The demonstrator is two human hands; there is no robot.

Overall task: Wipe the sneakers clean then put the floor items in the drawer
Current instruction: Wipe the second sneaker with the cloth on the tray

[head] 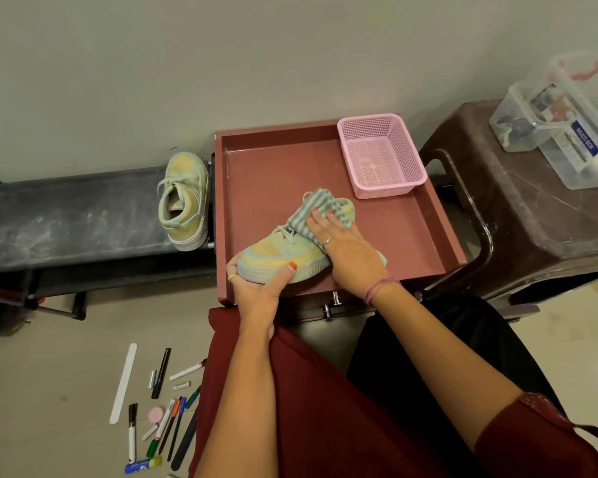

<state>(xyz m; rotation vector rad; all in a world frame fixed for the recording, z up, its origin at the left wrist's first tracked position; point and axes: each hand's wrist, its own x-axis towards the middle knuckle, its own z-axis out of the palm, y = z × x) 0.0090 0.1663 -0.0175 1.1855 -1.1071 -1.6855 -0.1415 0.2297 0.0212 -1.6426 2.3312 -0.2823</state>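
Sneaker at drawer front edge, toe overhanging: light, soft canvas upper, firm rubber sole; best held at toe or sole. Left hand curled round toe, thumb on top. Right hand flat, fingers straight, pressing limp striped cloth onto heel end. Second sneaker on black shelf, right end.

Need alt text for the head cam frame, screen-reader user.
Left hand grips a pastel sneaker over the open drawer while the right hand presses a striped cloth onto it. Pens lie on the floor.
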